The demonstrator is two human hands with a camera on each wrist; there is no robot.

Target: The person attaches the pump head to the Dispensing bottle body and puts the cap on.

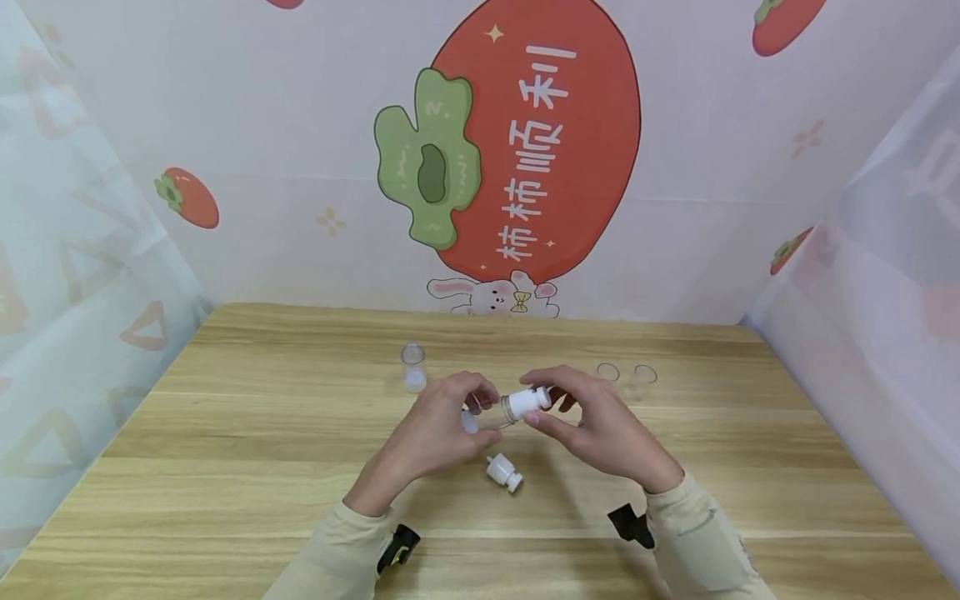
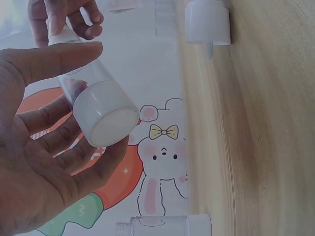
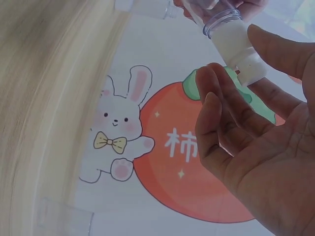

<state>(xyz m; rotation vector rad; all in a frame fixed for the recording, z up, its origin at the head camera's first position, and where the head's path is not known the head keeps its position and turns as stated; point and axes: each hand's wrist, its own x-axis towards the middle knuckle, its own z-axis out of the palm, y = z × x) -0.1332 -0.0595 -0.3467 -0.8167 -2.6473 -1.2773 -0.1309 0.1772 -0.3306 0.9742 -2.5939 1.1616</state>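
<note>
My left hand (image 1: pixel 442 421) grips a small clear bottle (image 1: pixel 491 418) with a thick white base (image 2: pixel 106 113), tilted above the table. The fingers curl around its body. At the bottle's neck sits a white pump top (image 1: pixel 525 403), which my right hand (image 1: pixel 603 423) pinches between thumb and fingers. In the right wrist view the pump (image 3: pixel 231 42) meets the clear threaded neck; whether it is screwed down I cannot tell. A second white pump top (image 1: pixel 503 472) lies on its side on the table, below the hands.
Another clear bottle (image 1: pixel 413 367) with a white base stands toward the back, left of the hands. Two clear caps, a left one (image 1: pixel 608 372) and a right one (image 1: pixel 643 379), stand at the back right. A printed cloth (image 1: pixel 300 250) hangs behind the wooden table (image 1: pixel 225 450).
</note>
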